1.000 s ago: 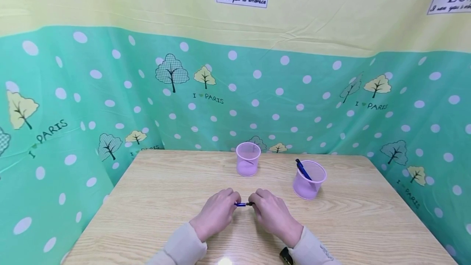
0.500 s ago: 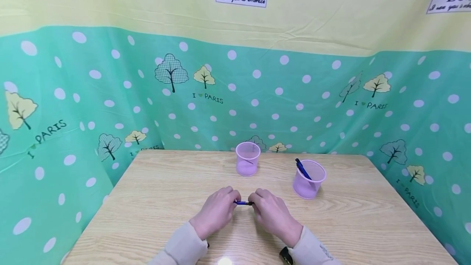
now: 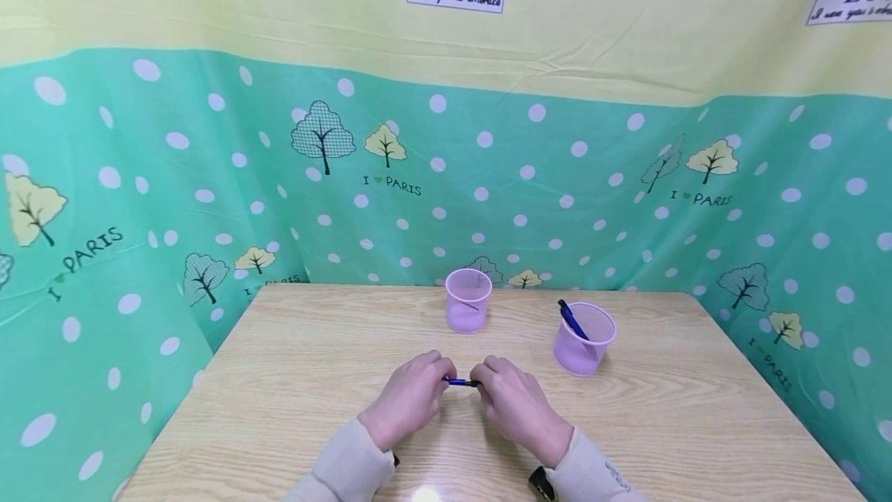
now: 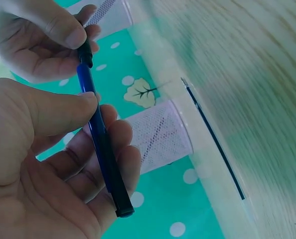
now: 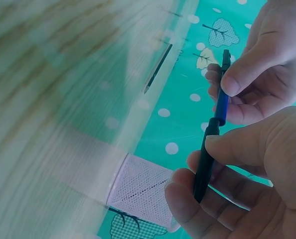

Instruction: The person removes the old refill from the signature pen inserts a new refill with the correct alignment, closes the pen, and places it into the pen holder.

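Both hands hold a blue-and-black pen [image 3: 456,382] over the middle of the table. My left hand [image 3: 411,393] grips its blue barrel [image 4: 99,129], thumb on top and fingers curled beneath. In my right hand [image 3: 516,405], thumb and fingers pinch the black section [image 5: 204,162]. The two parts meet end to end, slightly out of line, between the hands. A thin dark ink refill [image 4: 215,142] with a metal tip shows in both wrist views, lying apart from the hands on the table; the head view does not show it.
Behind the hands stands a purple mesh pen cup [image 3: 467,316]. A second purple mesh cup [image 3: 581,351], to the right, has a blue pen [image 3: 573,321] leaning in it. A patterned green and yellow curtain [image 3: 418,238] hangs beyond the table's [image 3: 313,347] back edge.
The pen has risen slightly in the head view. The small gap seen earlier between its blue and black parts has narrowed. Both hands keep their grip and hardly move.
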A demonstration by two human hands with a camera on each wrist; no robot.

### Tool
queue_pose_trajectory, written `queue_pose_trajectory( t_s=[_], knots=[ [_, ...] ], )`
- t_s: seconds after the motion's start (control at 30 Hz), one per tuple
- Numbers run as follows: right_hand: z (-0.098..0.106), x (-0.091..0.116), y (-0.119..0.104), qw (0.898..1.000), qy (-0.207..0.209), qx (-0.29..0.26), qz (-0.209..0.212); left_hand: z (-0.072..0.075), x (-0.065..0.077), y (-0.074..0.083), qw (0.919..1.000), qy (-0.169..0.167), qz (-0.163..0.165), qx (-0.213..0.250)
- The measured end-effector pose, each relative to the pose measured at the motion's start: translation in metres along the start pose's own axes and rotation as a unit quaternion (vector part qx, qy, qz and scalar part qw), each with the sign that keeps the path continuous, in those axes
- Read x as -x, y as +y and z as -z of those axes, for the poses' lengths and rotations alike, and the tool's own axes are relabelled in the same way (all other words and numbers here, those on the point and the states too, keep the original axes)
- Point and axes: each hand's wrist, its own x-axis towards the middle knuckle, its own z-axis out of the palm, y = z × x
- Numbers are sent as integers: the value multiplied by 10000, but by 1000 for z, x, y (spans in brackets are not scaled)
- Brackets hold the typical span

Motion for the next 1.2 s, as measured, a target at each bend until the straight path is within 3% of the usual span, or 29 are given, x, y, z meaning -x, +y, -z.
queue_pose_trajectory(
  t_s=[1.2],
  knots=[
    [2,1,-1,9999,7,92,131,-6,0,5,9996,162,162,159]
  ],
)
